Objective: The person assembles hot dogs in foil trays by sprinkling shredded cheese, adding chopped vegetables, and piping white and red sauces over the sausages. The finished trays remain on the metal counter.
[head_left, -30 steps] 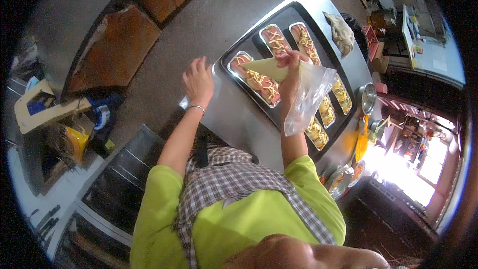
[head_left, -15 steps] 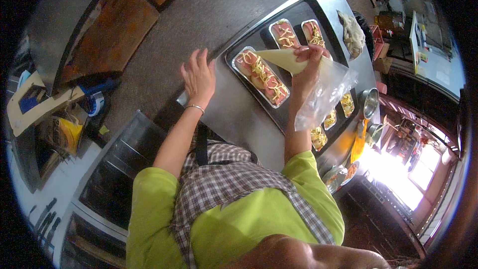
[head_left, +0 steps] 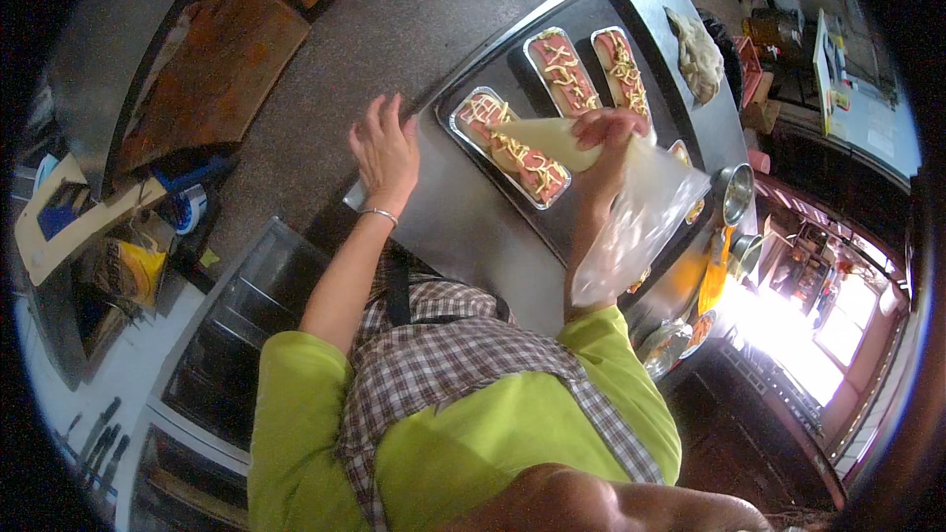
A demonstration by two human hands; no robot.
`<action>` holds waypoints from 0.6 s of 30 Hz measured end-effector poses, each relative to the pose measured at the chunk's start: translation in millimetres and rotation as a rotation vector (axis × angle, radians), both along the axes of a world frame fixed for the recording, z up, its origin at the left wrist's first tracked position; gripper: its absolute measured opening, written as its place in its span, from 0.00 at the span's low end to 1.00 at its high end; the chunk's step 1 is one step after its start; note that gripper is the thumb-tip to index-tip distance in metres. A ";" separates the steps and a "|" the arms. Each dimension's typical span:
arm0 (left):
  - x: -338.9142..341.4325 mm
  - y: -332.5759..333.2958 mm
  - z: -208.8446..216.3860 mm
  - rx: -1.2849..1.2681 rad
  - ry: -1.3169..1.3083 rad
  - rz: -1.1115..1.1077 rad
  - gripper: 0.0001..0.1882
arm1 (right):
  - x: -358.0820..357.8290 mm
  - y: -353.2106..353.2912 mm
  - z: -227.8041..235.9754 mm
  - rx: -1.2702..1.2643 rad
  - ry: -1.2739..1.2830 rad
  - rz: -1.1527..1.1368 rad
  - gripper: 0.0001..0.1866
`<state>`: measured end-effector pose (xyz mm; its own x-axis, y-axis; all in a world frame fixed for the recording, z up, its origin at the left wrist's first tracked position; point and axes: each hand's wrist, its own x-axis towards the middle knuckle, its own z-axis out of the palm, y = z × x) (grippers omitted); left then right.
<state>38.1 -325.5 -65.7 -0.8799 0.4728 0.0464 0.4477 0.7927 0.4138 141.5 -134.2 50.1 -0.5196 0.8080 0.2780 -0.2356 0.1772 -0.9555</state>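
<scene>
My right hand (head_left: 611, 133) is closed around a clear piping bag (head_left: 645, 217) of pale cream filling. The bag's narrow tip points left, just above a foil loaf pan (head_left: 459, 124) at the left of a black baking tray (head_left: 512, 77). In that pan lies a long pink-and-pale filling (head_left: 537, 169) with yellow shreds; thin pale lines cross its far end. Two similar foil pans stand beyond it, partly behind my hand. More pans to the right are mostly hidden by my forearm and the bag. My left hand (head_left: 384, 160), empty, fingers apart, hovers by the counter's left edge.
The tray rests on a steel counter (head_left: 463, 236). A crumpled cloth (head_left: 696, 55) lies at its far right, metal bowls (head_left: 733, 195) and an orange-handled utensil (head_left: 713, 276) along its right side. Left of me are a dark rack (head_left: 241, 345) and wooden boards (head_left: 212, 79).
The bag's tip has shifted slightly nearer over the left foil pan, and more pale lines show at its far end. My right hand has come a little nearer; the bag's loose end hangs lower.
</scene>
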 end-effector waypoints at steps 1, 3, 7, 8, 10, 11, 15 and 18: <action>0.2 0.4 1.8 -0.009 -0.011 -0.002 0.20 | 1.0 -7.5 3.4 -0.035 -0.030 0.009 0.15; 0.5 1.6 5.6 -0.026 -0.033 -0.008 0.20 | 0.6 -7.6 8.3 -0.039 -0.036 -0.019 0.16; 0.1 -0.9 4.2 -0.019 -0.017 0.008 0.20 | 0.9 17.6 4.9 -0.029 0.015 -0.135 0.16; 0.0 -0.2 4.3 -0.015 -0.006 0.005 0.21 | 2.0 19.1 5.0 -0.083 0.042 -0.154 0.16; 0.1 0.8 3.5 -0.012 0.012 -0.005 0.21 | 13.4 12.1 3.2 -0.039 -0.017 -0.042 0.16; 0.3 1.1 2.6 -0.014 0.019 -0.011 0.20 | 18.6 7.8 3.2 -0.018 -0.047 0.013 0.17; 0.3 -0.3 1.7 -0.017 0.014 -0.006 0.20 | 13.2 2.3 6.5 0.010 -0.068 -0.093 0.17; -1.1 -3.0 2.6 -0.024 -0.028 -0.011 0.22 | 14.0 20.4 4.3 -0.003 -0.028 -0.133 0.16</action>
<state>37.0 -328.5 -63.1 -0.8757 0.4828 0.0102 0.4447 0.7979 0.4069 155.5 -113.8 54.4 -0.4156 0.8708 0.2625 -0.1837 0.2023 -0.9619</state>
